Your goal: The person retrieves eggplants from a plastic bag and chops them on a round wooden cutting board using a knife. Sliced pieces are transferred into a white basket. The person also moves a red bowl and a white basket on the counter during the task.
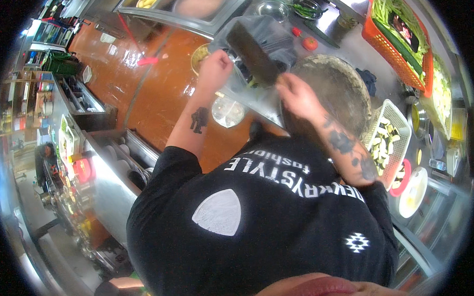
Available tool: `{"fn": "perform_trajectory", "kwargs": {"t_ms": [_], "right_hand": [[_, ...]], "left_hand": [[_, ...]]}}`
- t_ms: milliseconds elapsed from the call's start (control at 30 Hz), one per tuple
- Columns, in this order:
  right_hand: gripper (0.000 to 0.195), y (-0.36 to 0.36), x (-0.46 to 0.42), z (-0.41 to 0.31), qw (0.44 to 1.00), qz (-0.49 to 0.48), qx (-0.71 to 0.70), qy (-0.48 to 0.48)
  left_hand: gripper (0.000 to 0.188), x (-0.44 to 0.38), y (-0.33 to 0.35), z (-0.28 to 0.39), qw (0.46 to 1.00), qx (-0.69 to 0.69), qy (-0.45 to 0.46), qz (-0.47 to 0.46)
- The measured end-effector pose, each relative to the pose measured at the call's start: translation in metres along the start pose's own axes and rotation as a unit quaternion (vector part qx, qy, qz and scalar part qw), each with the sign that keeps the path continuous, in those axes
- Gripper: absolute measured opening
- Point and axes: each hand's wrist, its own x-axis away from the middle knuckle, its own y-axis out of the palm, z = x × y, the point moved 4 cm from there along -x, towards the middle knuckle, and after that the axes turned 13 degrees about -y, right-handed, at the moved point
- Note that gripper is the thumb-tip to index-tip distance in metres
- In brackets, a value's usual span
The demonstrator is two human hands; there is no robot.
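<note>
A dark, wide-bladed cleaver (253, 53) is held in my right hand (296, 94), its blade slanting away to the left. Under the blade lies a clear plastic bag (280, 33) with dark contents and a bit of green. My left hand (217, 68) is curled at the bag's left side; whether it pinches the plastic cannot be made out. Below my right forearm stands a round chopping block (333, 90) with a worn, pale rim. A red tomato (309, 44) and a small red pepper (296, 31) rest beyond the block.
An orange basket (368, 34) holds shredded greens, a cucumber and a phone. Beside my right forearm is a white basket (402, 120) of cut pieces. Glass bowls (272, 10) stand at the back. A clear round container (228, 111) shows below the counter edge, over the orange floor (157, 111).
</note>
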Motion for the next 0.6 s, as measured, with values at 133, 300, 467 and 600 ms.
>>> {"fn": "perform_trajectory", "kwargs": {"t_ms": [133, 300, 467, 600], "right_hand": [[0.041, 0.049, -0.068, -0.010, 0.997, 0.027, 0.049, -0.057], [0.046, 0.045, -0.075, -0.012, 0.990, 0.089, 0.071, -0.082], [0.047, -0.005, -0.006, 0.047, 0.981, 0.187, -0.051, 0.013], [0.039, -0.048, 0.087, 0.079, 0.958, 0.279, 0.019, 0.066]], "left_hand": [[0.014, 0.011, -0.010, 0.002, 0.999, 0.003, -0.035, -0.011], [0.018, 0.005, -0.015, -0.062, 0.986, 0.164, -0.033, -0.007], [0.030, 0.025, -0.033, -0.058, 0.982, -0.158, 0.107, -0.015], [0.041, 0.019, -0.008, -0.031, 0.935, -0.304, 0.178, -0.036]]}}
